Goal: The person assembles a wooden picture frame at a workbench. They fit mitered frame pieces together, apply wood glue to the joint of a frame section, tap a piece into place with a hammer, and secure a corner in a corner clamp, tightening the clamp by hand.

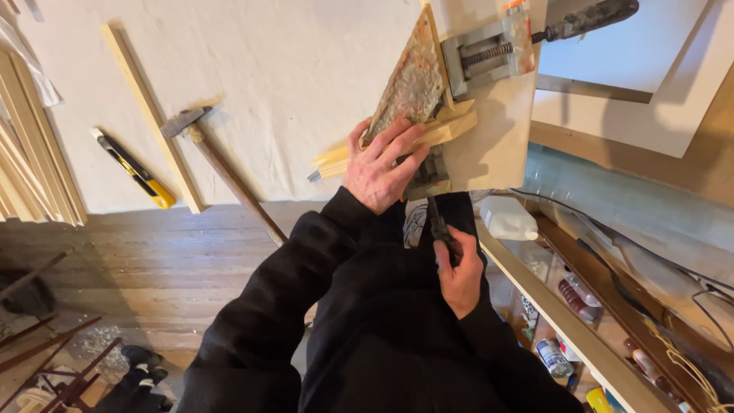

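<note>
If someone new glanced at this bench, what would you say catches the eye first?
Probably the left hand pressing a bundle of wooden strips under a rusty plate at the bench corner, while the right hand grips the vise handle just below. Further left on the white top lie a hammer and a yellow utility knife.

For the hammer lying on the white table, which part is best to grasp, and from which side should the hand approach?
Grip the hammer on its long wooden handle, near the lower end that juts over the table edge. That end is free underneath, so fingers can wrap it. Probably come from the near edge; the metal head lies farther in, beside a wooden strip.
</note>
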